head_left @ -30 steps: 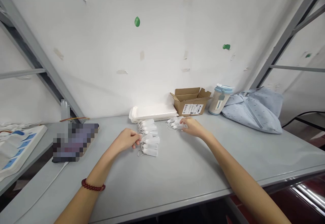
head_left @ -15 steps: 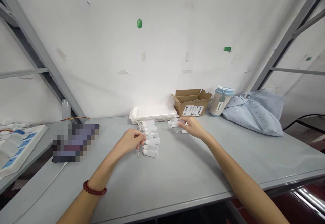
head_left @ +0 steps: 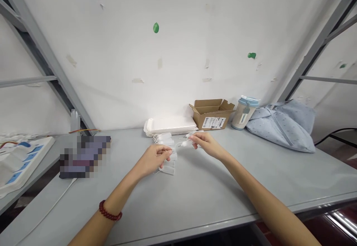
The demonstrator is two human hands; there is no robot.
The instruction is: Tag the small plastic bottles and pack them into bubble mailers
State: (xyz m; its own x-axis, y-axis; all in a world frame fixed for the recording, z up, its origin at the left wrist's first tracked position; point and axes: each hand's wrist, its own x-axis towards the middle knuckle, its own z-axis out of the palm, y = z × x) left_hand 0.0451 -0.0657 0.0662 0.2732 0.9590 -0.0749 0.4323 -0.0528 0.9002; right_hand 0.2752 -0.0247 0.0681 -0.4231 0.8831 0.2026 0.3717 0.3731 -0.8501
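My right hand [head_left: 203, 142] pinches a small translucent needle-tip bottle [head_left: 185, 143] by its far end, thin tip and white loop pointing left. Behind it, partly covered by the fingers, another such bottle [head_left: 190, 134] lies by the white stack. My left hand [head_left: 156, 158] hovers over a row of similar bottles [head_left: 168, 170] laid on their sides, loops to the left. Its thumb and fingers are pressed together; whether anything is between them is hidden. The hand covers the middle of the row.
Against the wall are a stack of white flat packs [head_left: 173, 125], an open cardboard box [head_left: 213, 122], a lidded cup [head_left: 243, 116] and a pale blue cloth bag [head_left: 281, 129]. On the left lie a blurred-out phone [head_left: 86, 157], a cable and a power strip [head_left: 25, 164]. The grey table [head_left: 195, 201] ends at its front edge.
My right hand has moved left, bringing a bottle off the table toward the row. My left hand has shifted right and slightly up over the row. The view has swung slightly.
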